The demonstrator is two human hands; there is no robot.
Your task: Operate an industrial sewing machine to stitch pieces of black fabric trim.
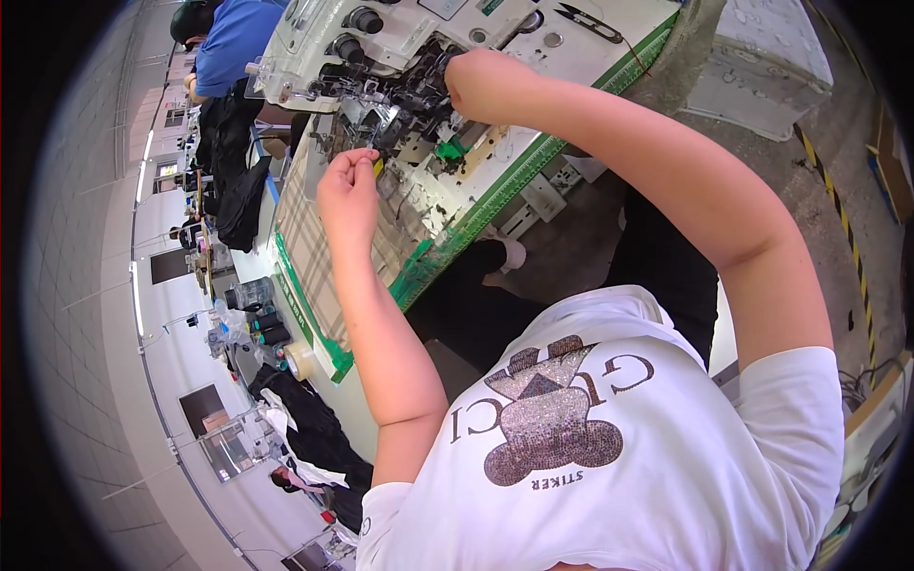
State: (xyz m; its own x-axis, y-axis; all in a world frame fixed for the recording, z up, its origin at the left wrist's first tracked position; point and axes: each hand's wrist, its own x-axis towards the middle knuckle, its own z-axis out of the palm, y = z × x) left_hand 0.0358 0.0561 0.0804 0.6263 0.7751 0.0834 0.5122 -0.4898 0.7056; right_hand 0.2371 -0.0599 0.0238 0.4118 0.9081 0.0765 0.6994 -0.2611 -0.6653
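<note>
A white sewing machine (319, 43) stands on the table with its dark metal inner parts (381, 109) exposed. My left hand (347, 195) is at the front left of these parts, thumb and forefinger pinched together; what they hold, if anything, is too small to make out. A small yellow piece (378, 167) shows right beside those fingertips. My right hand (486, 86) reaches in at the right side of the mechanism, wrist bent, its fingertips hidden. Below it, a green piece (450, 150) sits on the machine's base among dark scraps.
Black-handled thread snips (590, 23) lie at the table's far right. Green measuring tape (505, 190) runs along the near table edge. A white box (762, 62) stands at right. Tape rolls (299, 362) and dark cloth (228, 162) are at left, where a person in blue (238, 43) sits.
</note>
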